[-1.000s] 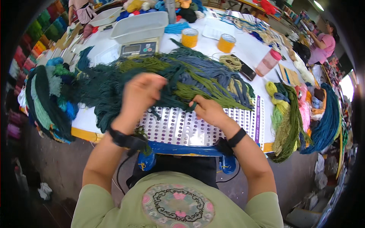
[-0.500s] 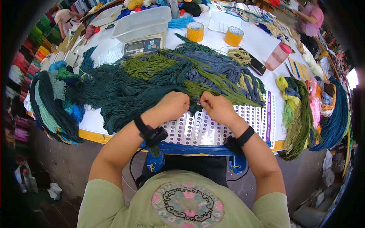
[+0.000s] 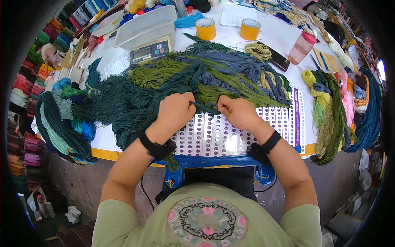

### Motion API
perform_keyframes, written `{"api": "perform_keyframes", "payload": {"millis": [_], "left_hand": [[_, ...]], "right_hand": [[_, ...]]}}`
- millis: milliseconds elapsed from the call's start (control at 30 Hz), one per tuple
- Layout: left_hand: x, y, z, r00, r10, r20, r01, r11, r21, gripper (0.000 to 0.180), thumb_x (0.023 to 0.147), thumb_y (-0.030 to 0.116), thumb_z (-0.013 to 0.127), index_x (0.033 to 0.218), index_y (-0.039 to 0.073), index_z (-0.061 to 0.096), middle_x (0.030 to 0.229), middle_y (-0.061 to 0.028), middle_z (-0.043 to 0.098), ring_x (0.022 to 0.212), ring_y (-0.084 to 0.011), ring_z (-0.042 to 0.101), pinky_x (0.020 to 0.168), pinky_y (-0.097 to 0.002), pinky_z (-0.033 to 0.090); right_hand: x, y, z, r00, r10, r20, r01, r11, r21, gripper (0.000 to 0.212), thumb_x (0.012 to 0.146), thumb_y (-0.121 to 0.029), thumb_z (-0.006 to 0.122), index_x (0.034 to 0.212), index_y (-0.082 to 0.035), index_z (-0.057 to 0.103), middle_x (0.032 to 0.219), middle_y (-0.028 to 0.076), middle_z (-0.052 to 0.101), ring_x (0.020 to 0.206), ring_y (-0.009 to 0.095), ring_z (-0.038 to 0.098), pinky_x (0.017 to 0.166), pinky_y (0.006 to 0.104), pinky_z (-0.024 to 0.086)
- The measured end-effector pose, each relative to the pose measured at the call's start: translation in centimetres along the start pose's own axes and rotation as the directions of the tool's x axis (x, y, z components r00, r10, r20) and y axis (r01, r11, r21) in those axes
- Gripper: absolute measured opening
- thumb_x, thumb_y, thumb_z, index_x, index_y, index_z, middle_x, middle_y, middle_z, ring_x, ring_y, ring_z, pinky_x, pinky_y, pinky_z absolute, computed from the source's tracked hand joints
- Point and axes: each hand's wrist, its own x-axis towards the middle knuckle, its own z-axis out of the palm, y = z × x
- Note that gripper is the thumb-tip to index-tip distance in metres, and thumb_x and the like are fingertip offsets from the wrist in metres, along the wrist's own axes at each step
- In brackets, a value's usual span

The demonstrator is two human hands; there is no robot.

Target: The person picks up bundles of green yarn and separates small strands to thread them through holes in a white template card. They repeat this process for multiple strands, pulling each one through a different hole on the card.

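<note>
My left hand (image 3: 176, 110) is closed round the end of a dark teal-green thread bundle (image 3: 119, 99) at the near side of a big heap. A short twisted length of this thread (image 3: 205, 108) runs across to my right hand (image 3: 239, 112), whose fingers pinch its other end. Olive-green thread (image 3: 158, 72) and grey-blue thread (image 3: 230, 68) lie beyond my hands in the same heap. Under and in front of my hands are white strips punched with rows of round holes (image 3: 207, 136). Each wrist wears a black band.
Behind the heap stand a digital scale (image 3: 148, 52) with a clear plastic tub (image 3: 144, 29), two yellow tape rolls (image 3: 250, 29), a phone (image 3: 279, 59) and a pink-lidded bottle (image 3: 302, 47). Thread skeins hang over the table's left (image 3: 61, 123) and right (image 3: 329, 119) edges.
My hands have moved slightly apart, and a twisted length of dark green thread now shows stretched between them. The whole view has shifted a little.
</note>
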Motion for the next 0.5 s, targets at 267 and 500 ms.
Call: {"api": "perform_keyframes", "payload": {"millis": [267, 500], "left_hand": [[-1.8, 0.0, -4.4, 0.988, 0.126, 0.089, 0.065, 0.181, -0.981, 0.039, 0.099, 0.025, 0.055, 0.133, 0.005, 0.051, 0.141, -0.0122, 0.051, 0.117, -0.0256, 0.058, 0.092, -0.0402, 0.051], [-4.2, 1.6, -6.9, 0.921, 0.370, -0.118, 0.029, -0.368, -0.929, 0.069, 0.099, 0.059, 0.036, 0.139, 0.005, 0.049, 0.149, -0.0218, 0.040, 0.145, -0.0394, 0.024, 0.116, -0.0571, 0.020]], "right_hand": [[-0.3, -0.3, 0.4, 0.997, -0.060, -0.046, 0.056, 0.994, -0.098, 0.012, 0.091, -0.022, 0.055, 0.099, -0.015, 0.060, 0.080, 0.011, 0.068, 0.082, 0.035, 0.066, 0.070, 0.0480, 0.048], [-2.8, -7.0, -1.0, 0.971, -0.058, -0.231, 0.233, 0.430, 0.872, 0.015, 0.089, -0.015, 0.071, 0.099, -0.006, 0.064, 0.076, -0.007, 0.057, 0.066, 0.001, 0.047, 0.059, 0.0190, 0.039]]}}
